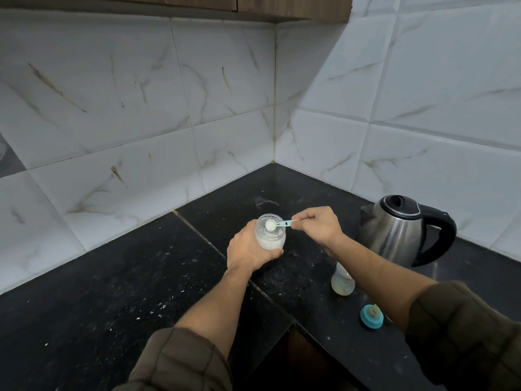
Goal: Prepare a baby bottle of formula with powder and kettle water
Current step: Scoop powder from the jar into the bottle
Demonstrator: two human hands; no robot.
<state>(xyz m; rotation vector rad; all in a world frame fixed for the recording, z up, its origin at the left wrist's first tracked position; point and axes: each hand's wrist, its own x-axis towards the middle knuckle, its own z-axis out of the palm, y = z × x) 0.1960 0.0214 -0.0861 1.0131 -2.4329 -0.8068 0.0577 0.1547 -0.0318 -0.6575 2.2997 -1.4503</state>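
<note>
Powder jar point(270, 234) held over the black countertop point(118, 280), a heaped scoop point(277, 224) at its open mouth.

The left hand point(249, 253) is wrapped closed around the clear jar, fingers curled round its lower half, holding it upright near the corner of the counter; white powder shows inside. The right hand point(317, 225) is pinched shut on the handle of the small teal scoop, its bowl full of white powder and level over the jar's mouth. The two hands are just beside each other, apart. White marble-look tiles point(141, 108) cover both walls, with a wooden cabinet edge above. On the speckled counter, a steel kettle point(394, 230) with a black handle stands to the right; the baby bottle point(342, 282) stands open near it, under the right forearm, and a teal bottle cap point(371, 316) lies nearer the counter edge.
</note>
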